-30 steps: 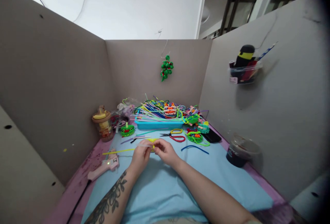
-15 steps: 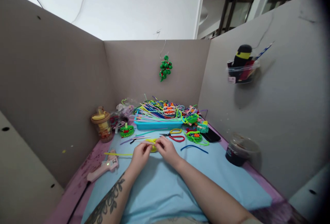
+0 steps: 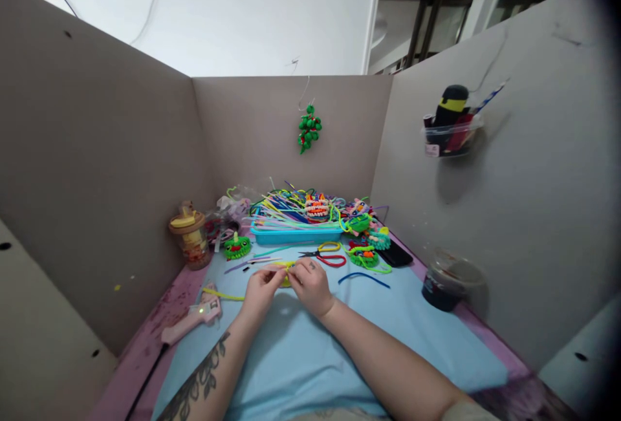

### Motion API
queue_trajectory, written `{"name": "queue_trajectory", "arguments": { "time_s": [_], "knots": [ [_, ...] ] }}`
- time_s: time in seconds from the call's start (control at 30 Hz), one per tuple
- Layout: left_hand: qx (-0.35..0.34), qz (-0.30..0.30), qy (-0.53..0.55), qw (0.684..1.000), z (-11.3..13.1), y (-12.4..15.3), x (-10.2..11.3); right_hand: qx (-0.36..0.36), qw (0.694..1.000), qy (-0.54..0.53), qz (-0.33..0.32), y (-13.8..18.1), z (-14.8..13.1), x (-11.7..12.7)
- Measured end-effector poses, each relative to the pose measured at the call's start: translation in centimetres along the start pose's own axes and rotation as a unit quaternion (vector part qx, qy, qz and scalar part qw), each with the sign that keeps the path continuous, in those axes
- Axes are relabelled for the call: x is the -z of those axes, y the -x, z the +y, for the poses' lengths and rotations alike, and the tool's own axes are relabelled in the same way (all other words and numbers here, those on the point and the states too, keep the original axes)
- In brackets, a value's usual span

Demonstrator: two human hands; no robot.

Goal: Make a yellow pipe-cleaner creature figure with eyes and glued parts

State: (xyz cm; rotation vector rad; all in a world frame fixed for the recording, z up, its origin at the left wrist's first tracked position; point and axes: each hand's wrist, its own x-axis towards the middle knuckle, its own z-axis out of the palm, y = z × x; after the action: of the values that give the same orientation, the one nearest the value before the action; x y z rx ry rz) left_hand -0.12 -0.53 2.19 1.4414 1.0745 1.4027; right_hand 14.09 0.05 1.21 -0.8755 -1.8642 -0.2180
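Over the middle of the blue cloth, my left hand (image 3: 262, 287) and my right hand (image 3: 311, 284) meet with their fingertips pinched. Between them is a small yellow piece of fuzzy pipe cleaner work (image 3: 286, 280), partly covered by the fingers. A loose yellow pipe cleaner (image 3: 224, 295) sticks out to the left from behind my left hand. Just beyond my hands lie scissors (image 3: 326, 255) with one yellow and one red handle. Thin pipe cleaner lengths (image 3: 237, 266) lie close behind my left hand.
A blue tray (image 3: 295, 237) heaped with pipe cleaners stands at the back. Left are a pink glue gun (image 3: 194, 321), a lidded cup (image 3: 190, 237) and a green frog-like piece (image 3: 237, 246). Right are a blue pipe cleaner (image 3: 363, 277), a phone (image 3: 396, 254) and a plastic tub (image 3: 440, 285).
My right hand has turned, showing more of its back, with its fingers still at the yellow piece. The loose yellow end at the left has shifted and now slants. The view has moved slightly.
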Motion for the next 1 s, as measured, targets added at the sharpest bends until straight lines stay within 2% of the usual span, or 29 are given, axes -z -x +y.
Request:
{"name": "queue_trajectory", "arguments": {
  "time_s": [0.17,0.33,0.5,0.6,0.8,1.0],
  "knots": [
    [-0.076,-0.007,-0.08,0.994,-0.3,0.0,0.5,-0.044,0.994,-0.105,-0.003,0.2,0.3,-0.1],
    [-0.124,-0.015,-0.141,0.982,-0.3,0.1,0.7,-0.044,0.99,-0.134,-0.017,0.2,0.1,0.3],
    [-0.224,-0.002,-0.172,0.959,0.3,0.6,0.7,-0.056,0.986,-0.159,-0.014,0.1,-0.2,0.3],
    [-0.258,0.006,-0.186,0.948,0.6,0.8,0.7,-0.066,0.979,-0.194,-0.012,0.0,-0.4,0.5],
    [-0.261,-0.006,-0.198,0.945,0.7,0.9,0.9,-0.106,0.959,-0.262,-0.032,-0.2,-0.6,0.7],
    [-0.186,0.027,-0.193,0.963,-0.3,0.8,1.0,-0.151,0.941,-0.294,-0.065,-0.3,-0.8,0.7]
  ]
}}
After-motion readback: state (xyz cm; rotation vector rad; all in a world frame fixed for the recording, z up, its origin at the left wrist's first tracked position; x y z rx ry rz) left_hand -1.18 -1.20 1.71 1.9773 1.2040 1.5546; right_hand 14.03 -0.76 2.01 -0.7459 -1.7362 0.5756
